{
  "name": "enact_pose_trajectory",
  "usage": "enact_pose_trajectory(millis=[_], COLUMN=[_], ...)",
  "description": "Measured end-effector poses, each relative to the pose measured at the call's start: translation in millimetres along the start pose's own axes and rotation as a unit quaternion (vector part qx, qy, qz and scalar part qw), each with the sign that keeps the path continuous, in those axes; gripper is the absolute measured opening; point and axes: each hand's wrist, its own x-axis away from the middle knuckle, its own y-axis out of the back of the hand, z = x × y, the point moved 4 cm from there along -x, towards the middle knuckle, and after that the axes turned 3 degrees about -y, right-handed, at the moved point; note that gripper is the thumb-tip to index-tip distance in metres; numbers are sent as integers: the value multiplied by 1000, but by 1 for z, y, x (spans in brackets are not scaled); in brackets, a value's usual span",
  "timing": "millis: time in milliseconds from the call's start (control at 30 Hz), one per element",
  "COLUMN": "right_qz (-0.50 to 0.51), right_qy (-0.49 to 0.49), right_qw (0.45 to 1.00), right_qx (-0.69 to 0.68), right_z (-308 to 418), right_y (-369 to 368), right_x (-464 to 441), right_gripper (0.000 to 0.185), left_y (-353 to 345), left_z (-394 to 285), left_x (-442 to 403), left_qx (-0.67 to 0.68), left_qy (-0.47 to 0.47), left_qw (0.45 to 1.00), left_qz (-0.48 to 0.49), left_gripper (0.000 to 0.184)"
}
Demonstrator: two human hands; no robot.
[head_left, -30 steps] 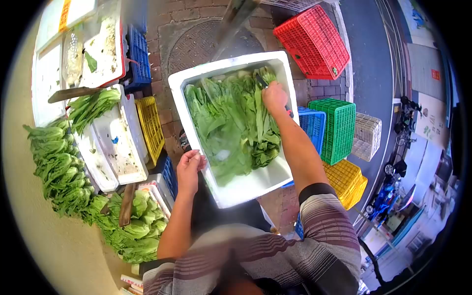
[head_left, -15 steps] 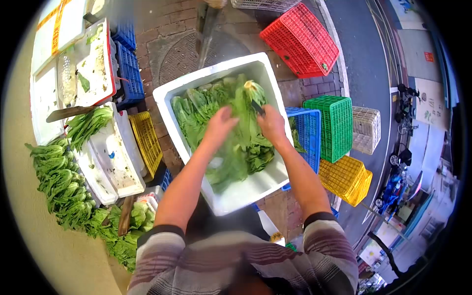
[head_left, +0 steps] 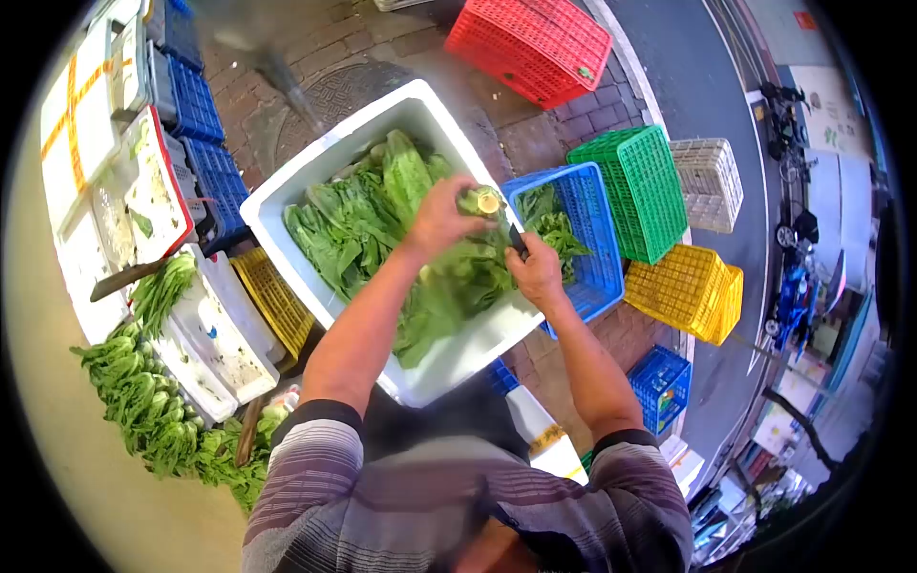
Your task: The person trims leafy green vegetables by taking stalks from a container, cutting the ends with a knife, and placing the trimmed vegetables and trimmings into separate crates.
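Note:
My left hand (head_left: 445, 222) is closed around a head of romaine-like lettuce (head_left: 479, 201) near its pale cut stem end. Close by on the right, my right hand (head_left: 535, 271) grips a small knife (head_left: 517, 240), its dark blade pointing up towards the stem. Both hands are over a white foam box (head_left: 270, 204), where more leafy lettuce (head_left: 346, 229) lies heaped. Some leaves beneath my hands are blurred, and my fingers partly hide the held head.
A blue crate (head_left: 599, 239) with leaves inside stands right of the box, beside green (head_left: 630, 196), yellow (head_left: 680, 286) and red crates (head_left: 530, 48). On the left are foam trays (head_left: 215, 349), a loose wooden-looking blade (head_left: 129, 278) and piled greens (head_left: 158, 411).
My left hand has moved right and up and now grips the lettuce near its stem. My right hand, with the knife, is lower. The view has shifted, showing more of the blue crate.

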Motion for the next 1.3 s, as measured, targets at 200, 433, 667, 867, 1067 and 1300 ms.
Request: enact_pose_trajectory(millis=[200,433,667,867,1067,1300], right_qz=[-46,61,36,-11,-1,-54], right_qy=[84,41,62,72,28,10], right_qw=[995,996,992,994,999,998], right_qx=[-24,50,104,76,27,5], right_z=[11,78,70,55,45,3], right_y=[93,155,172,191,213,224], right_x=[24,71,110,143,171,205], right_gripper=[48,62,64,53,51,38], left_y=[-35,-78,-109,-136,-161,-207], left_z=[-80,-149,-164,-186,-201,-225], left_x=[20,50,75,82,89,100], left_qx=[-20,-117,-89,-153,-139,-207], left_qy=[-17,-93,-119,-151,-93,-157], left_qw=[1000,987,985,966,968,937], left_qz=[15,55,84,145,188,233], left_gripper=[64,56,55,56,59,54])
